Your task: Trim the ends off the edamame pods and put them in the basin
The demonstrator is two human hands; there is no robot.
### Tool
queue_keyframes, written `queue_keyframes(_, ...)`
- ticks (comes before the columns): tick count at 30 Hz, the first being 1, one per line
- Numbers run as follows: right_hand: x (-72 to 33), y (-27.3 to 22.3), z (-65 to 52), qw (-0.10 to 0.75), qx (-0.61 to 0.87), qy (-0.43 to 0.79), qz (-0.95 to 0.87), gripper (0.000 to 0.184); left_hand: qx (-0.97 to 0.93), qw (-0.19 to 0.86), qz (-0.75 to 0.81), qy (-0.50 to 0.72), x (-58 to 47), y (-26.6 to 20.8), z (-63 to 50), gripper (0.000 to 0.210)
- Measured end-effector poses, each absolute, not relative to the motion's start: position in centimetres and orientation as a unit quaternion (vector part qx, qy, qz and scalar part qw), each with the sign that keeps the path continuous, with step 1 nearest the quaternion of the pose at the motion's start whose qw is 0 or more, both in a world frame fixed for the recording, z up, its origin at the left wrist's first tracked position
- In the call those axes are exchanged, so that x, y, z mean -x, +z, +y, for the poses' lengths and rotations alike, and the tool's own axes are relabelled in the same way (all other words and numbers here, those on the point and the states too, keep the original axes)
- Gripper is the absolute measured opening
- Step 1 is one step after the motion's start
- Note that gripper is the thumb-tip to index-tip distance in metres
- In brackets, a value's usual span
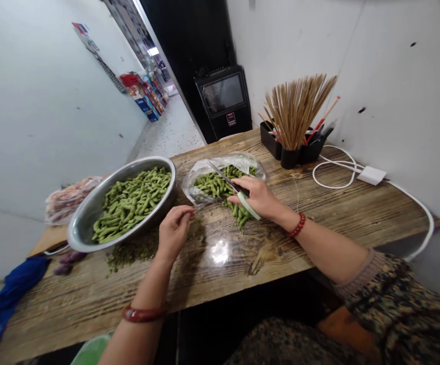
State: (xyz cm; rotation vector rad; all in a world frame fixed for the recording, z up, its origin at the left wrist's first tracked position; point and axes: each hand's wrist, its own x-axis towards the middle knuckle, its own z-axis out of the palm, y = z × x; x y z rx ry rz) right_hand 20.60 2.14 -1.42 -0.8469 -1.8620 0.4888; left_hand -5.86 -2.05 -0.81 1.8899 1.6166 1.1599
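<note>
My right hand (258,195) is closed round scissors (223,175) with pale green handles, their blades pointing up and left. The scissors lie over a clear plastic bag (190,191) of green soybean pods (211,186). Several loose pods (241,217) spill onto the table below that hand. My left hand (174,228) hovers between the bag and a big metal basin (78,230), thumb and fingers pinched together; whatever they may hold is too small to make out. More pods (134,200) fill the basin. Green trimmings (128,255) are scattered beside it on the wooden table (220,284).
At the back right stands a black organizer (269,139) with bamboo skewers (299,109) and pens. A white cable (334,186) and adapter (372,175) lie rightward. On the left are a filled plastic bag (71,200), purplish lumps (67,261) and a blue cloth (20,284).
</note>
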Motion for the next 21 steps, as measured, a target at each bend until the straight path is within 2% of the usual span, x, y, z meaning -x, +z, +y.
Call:
queue_keyframes(3, -20.7, -1.3, 2.1, 0.498, 0.351, 0.201, -0.767, 0.036, -0.585, 0.282, 0.601, 0.466, 5.7, -0.6, -1.8, 0.021)
queue_keyframes(6, -20.7, -1.2, 2.0, 0.498, 0.351, 0.203, -0.766, 0.037, -0.553, 0.258, 0.636, 0.473, 6.6, -0.4, -1.8, 0.023)
queue_keyframes(11, -20.6, -1.3, 2.0, 0.493, 0.351, 0.205, -0.770, 0.037, -0.670, 0.161, 0.626, 0.366, 6.2, -1.1, -2.0, 0.015)
queue_keyframes(18, -20.7, -1.5, 2.1, 0.489, 0.347, 0.199, -0.776, 0.038, -0.791, 0.124, 0.560, 0.213, 2.5, -2.4, -1.3, 0.004)
queue_keyframes(21, -20.7, -1.5, 2.1, 0.489, 0.349, 0.197, -0.775, 0.039, -0.786, 0.152, 0.559, 0.216, 1.9, -2.4, -1.1, 0.003)
